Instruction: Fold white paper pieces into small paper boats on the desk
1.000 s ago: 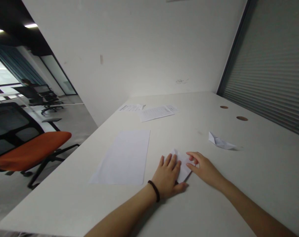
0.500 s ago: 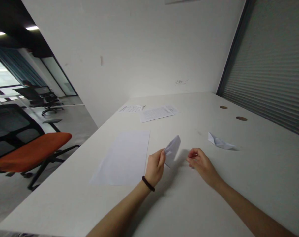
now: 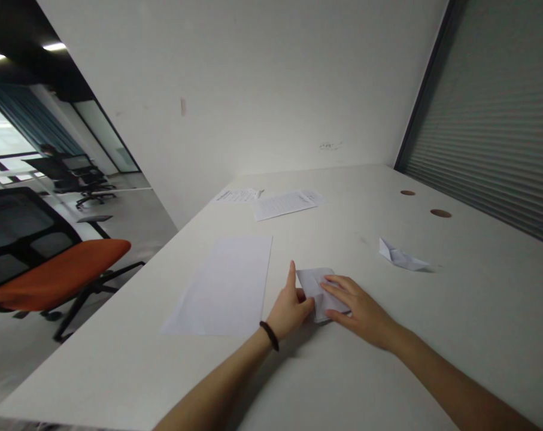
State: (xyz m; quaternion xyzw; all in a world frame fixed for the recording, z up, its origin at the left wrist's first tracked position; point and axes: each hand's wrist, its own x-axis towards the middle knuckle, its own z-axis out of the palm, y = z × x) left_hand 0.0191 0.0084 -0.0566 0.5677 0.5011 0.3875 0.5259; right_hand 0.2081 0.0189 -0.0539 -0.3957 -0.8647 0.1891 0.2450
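A small folded white paper (image 3: 316, 287) lies on the white table between my hands. My left hand (image 3: 291, 308) pinches its left edge between thumb and fingers, with the index finger pointing up and away. A dark band circles the left wrist. My right hand (image 3: 358, 308) rests on the paper's right side, fingers spread and pressing it flat. Left of my hands lies a large blank white sheet (image 3: 226, 284). A folded paper boat shape (image 3: 401, 257) sits to the right, beyond my right hand.
Printed sheets (image 3: 284, 205) and another written sheet (image 3: 237, 195) lie at the table's far end. Two round holes (image 3: 440, 213) (image 3: 407, 193) are in the table at the right. An orange office chair (image 3: 64, 269) stands on the left. A white wall (image 3: 271, 90) rises behind.
The folded paper has moved down from a raised, tilted position onto the table. My right hand has moved left onto it, and my left index finger now points out.
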